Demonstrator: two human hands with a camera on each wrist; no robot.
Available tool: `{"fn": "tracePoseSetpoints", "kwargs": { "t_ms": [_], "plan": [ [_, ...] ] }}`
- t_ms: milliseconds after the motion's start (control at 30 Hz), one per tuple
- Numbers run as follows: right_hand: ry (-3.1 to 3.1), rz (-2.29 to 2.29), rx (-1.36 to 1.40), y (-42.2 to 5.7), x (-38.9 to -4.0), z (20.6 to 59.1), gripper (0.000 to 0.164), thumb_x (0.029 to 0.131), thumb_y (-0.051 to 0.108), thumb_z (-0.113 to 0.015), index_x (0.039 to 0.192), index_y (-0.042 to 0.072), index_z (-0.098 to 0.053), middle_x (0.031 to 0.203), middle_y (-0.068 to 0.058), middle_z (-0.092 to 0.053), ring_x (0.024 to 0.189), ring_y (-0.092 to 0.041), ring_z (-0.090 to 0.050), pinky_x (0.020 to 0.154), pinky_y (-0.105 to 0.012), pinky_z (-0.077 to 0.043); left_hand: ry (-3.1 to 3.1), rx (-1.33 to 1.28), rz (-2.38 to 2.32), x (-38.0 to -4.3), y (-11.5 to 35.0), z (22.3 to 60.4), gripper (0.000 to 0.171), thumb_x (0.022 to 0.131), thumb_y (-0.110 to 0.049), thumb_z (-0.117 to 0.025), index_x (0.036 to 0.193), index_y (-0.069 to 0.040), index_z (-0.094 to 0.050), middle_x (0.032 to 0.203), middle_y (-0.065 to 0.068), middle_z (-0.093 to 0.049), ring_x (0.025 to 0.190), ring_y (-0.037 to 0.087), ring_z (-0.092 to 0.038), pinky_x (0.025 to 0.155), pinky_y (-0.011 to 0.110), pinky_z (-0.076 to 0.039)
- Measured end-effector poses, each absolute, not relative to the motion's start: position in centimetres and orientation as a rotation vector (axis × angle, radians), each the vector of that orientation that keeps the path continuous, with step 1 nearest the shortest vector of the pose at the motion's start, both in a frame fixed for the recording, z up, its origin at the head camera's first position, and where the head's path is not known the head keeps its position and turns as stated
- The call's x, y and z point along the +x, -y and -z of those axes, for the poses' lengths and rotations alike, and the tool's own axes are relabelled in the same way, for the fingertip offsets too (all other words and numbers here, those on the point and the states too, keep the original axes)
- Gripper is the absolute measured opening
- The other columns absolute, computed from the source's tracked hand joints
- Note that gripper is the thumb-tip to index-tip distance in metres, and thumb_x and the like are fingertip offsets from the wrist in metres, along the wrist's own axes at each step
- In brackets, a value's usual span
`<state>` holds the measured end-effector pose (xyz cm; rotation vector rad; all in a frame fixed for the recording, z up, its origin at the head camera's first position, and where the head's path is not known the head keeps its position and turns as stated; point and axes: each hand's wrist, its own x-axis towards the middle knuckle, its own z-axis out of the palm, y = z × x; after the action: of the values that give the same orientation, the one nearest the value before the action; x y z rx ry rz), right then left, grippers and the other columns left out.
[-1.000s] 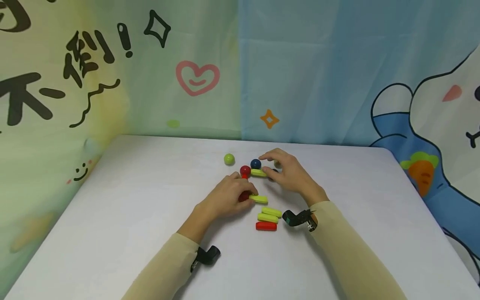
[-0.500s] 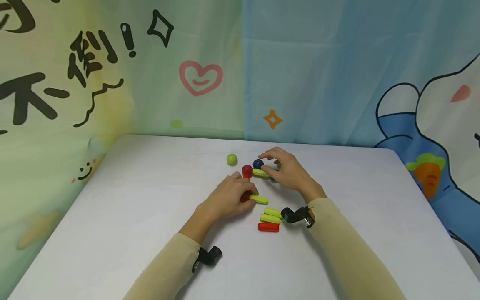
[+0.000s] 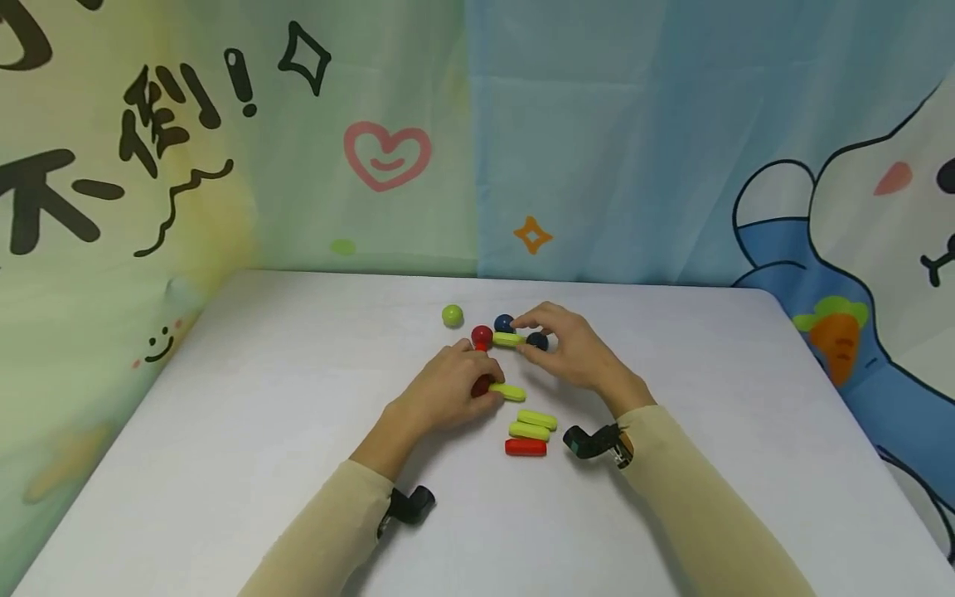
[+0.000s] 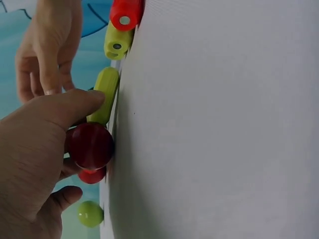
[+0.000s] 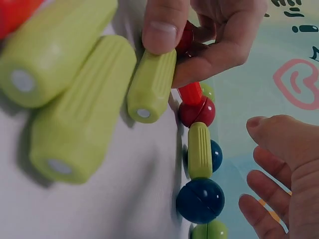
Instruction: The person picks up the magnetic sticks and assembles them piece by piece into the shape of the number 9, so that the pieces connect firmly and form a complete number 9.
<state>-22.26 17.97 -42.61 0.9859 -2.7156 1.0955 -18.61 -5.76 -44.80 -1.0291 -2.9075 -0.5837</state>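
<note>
Yellow-green stick [image 5: 151, 89] pinched in left grip [image 3: 448, 388], right grip [image 3: 573, 350] relaxed near blue ball [image 5: 201, 200], backdrop [image 3: 597, 149] lettered "不" [image 3: 26, 224]

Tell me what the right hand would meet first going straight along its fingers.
Probably the blue ball behind the farthest yellow-green stick, just ahead of the right hand in the head view; height is unclear, so it might pass over.
</note>
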Motion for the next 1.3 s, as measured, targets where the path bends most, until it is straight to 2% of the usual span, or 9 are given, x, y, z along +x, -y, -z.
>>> {"fn": "tracePoseSetpoints", "kwargs": {
  "t_ms": [233,400,600,933,1167,1300],
  "plan": [
    [2.717,-1.093,1.019,-18.8,-21.1,42.9,0.033,0.094,0.014,-0.075,0.126,0.006,-0.068,0.115,-0.012,-0.068,0.108,-0.030,-0.065,0.092,-0.046,-0.055,2.875,-1.044,0.570,-19.2,6.0,44.4,0.013,0.094,-0.033,-0.072,0.104,-0.025,-0.076,0.098,-0.013,-0.070,0.096,0.012,-0.051,0.085,0.032,-0.045],
    [2.719,-1.101,1.056,-19.4,-20.1,43.4,0.034,0.093,0.013,-0.076,0.126,0.006,-0.067,0.120,-0.009,-0.069,0.106,-0.029,-0.066,0.089,-0.045,-0.056,2.879,-1.041,0.587,-19.3,6.1,44.2,0.011,0.094,-0.032,-0.073,0.100,-0.024,-0.077,0.093,-0.015,-0.070,0.094,0.011,-0.051,0.085,0.030,-0.045],
    [2.754,-1.101,1.067,-20.2,-18.8,43.7,0.035,0.092,0.015,-0.077,0.126,0.007,-0.068,0.117,-0.009,-0.071,0.104,-0.025,-0.067,0.088,-0.043,-0.057,2.909,-1.087,0.606,-19.3,6.0,44.1,0.017,0.089,-0.038,-0.079,0.100,-0.025,-0.078,0.094,-0.015,-0.072,0.096,0.012,-0.051,0.087,0.032,-0.046],
    [2.692,-1.143,1.166,-20.6,-17.6,44.5,0.030,0.089,0.014,-0.080,0.118,0.007,-0.071,0.107,-0.004,-0.071,0.096,-0.019,-0.067,0.084,-0.038,-0.056,2.936,-1.099,0.557,-19.3,5.8,43.8,0.016,0.088,-0.029,-0.083,0.102,-0.024,-0.078,0.099,-0.013,-0.074,0.098,0.013,-0.051,0.091,0.033,-0.046],
    [2.745,-1.135,1.164,-20.9,-16.8,44.6,0.029,0.088,0.018,-0.082,0.114,0.010,-0.073,0.104,0.000,-0.072,0.091,-0.016,-0.065,0.081,-0.034,-0.056,2.934,-1.109,0.569,-19.5,5.5,44.0,0.014,0.089,-0.030,-0.081,0.101,-0.025,-0.077,0.097,-0.014,-0.072,0.097,0.011,-0.049,0.089,0.031,-0.045],
    [2.814,-1.134,1.149,-21.5,-16.3,45.0,0.029,0.089,0.026,-0.082,0.113,0.013,-0.074,0.100,0.006,-0.071,0.086,-0.013,-0.064,0.078,-0.030,-0.055,2.930,-1.140,0.589,-19.6,4.9,44.1,0.013,0.090,-0.029,-0.079,0.102,-0.025,-0.077,0.098,-0.015,-0.072,0.096,0.011,-0.049,0.086,0.029,-0.044]
  ]
}}
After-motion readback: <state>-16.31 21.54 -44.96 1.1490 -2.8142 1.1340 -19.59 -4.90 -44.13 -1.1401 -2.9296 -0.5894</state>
